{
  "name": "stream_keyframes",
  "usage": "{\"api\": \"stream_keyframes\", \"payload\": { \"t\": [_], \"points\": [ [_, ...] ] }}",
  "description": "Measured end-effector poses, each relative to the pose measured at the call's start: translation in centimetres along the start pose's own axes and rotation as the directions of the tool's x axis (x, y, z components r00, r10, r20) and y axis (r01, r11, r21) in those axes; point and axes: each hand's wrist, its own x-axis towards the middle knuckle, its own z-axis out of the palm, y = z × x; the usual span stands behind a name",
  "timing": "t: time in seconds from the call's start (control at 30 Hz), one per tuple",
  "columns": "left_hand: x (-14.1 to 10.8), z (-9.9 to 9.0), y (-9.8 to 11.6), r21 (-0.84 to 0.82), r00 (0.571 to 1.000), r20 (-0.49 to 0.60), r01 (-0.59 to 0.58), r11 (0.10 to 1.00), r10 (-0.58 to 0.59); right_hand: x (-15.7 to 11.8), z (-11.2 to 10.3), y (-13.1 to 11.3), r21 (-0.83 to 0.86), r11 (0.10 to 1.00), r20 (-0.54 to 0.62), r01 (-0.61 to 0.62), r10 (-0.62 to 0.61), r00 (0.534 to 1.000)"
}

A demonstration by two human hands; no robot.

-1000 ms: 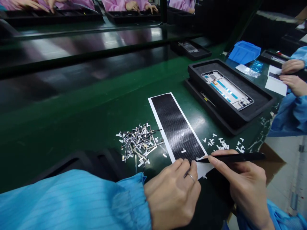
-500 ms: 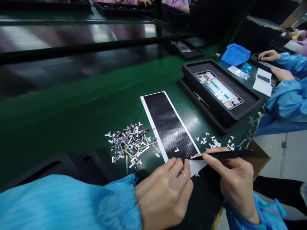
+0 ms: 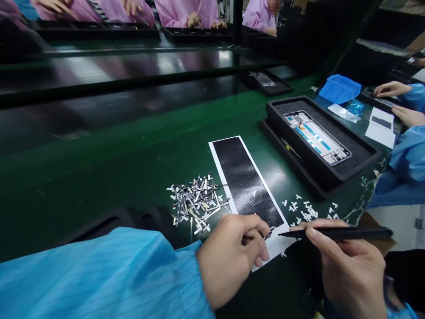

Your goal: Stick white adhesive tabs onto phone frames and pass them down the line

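Observation:
Over the lower end of a white-bordered sheet with a black ribbed surface, my left hand is closed in a pinch. A tiny dark piece, seemingly a small flex cable, shows at its fingertips, mostly hidden. My right hand grips black tweezers like a pen, their tip pointing left just right of that piece. Left of the sheet lies a tangled pile of flex cables with white tabs. Small white peeled tabs are scattered right of the sheet.
Stacked black foam trays stand at the right, the upper one holding a phone frame. Behind are another tray and a blue bin. A co-worker's hands work at far right; people in pink sleeves sit across.
My left hand has turned and lifted its fingers from the sheet, keeping a pinch. The tweezers have drawn back rightward. One white tab shows on the black surface where two lay. The view has shifted.

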Motion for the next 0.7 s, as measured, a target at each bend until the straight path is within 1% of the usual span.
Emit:
{"api": "stream_keyframes", "payload": {
  "t": [0.07,0.13,0.2,0.33,0.4,0.5,0.6,0.7],
  "points": [
    [0.38,0.11,-0.02,-0.124,0.998,0.039,0.047,0.991,-0.043,-0.10,0.09,0.09,-0.016,1.000,0.029,0.024,-0.024,0.999],
    [0.67,0.22,-0.27,-0.168,0.998,0.047,0.054,0.984,-0.047,-0.23,0.14,0.25,-0.031,0.999,0.049,0.045,-0.043,0.998],
    [0.76,0.25,-0.46,-0.170,0.997,0.049,0.060,0.984,-0.052,-0.37,0.13,0.35,-0.038,0.998,0.072,0.053,-0.050,0.996],
    [0.56,0.14,-0.42,-0.112,0.995,0.045,0.090,0.990,-0.085,-0.52,0.14,0.24,-0.020,0.999,0.111,0.034,-0.031,0.993],
    [0.48,0.10,-0.35,-0.102,0.995,0.045,0.088,0.991,-0.084,-0.50,0.25,0.19,-0.021,0.999,0.099,0.035,-0.033,0.995],
    [0.45,0.08,-0.33,-0.097,0.996,0.047,0.084,0.992,-0.079,-0.42,0.47,0.22,-0.034,0.997,0.065,0.070,-0.067,0.996],
    [0.44,0.08,-0.29,-0.095,0.995,0.048,0.097,0.991,-0.093,-0.37,0.58,0.21,-0.038,0.996,0.066,0.076,-0.073,0.995],
    [0.45,0.11,-0.18,-0.099,0.994,0.045,0.107,0.989,-0.103,-0.36,0.53,0.11,-0.047,0.997,0.074,0.056,-0.053,0.996]
  ]
}}
